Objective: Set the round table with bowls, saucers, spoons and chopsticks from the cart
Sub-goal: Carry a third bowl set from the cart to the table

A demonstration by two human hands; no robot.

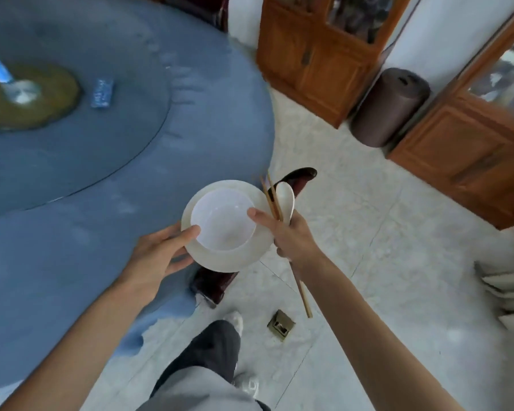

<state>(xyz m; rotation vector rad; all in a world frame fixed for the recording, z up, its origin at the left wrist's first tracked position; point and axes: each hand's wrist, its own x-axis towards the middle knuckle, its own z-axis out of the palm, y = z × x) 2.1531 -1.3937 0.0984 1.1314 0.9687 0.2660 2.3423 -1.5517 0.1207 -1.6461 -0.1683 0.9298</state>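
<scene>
A white bowl sits inside a white saucer, both held in the air just past the right edge of the blue round table. My left hand grips the saucer's left rim, thumb on the bowl's edge. My right hand touches the bowl's right rim with its thumb while holding a white spoon and a pair of wooden chopsticks, whose long ends hang below the hand.
A dark wooden chair stands under the saucer at the table's edge. The table's turntable carries a blue packet. Wooden cabinets and a dark cylinder stand at the right. Stacked white dishes show at the far right.
</scene>
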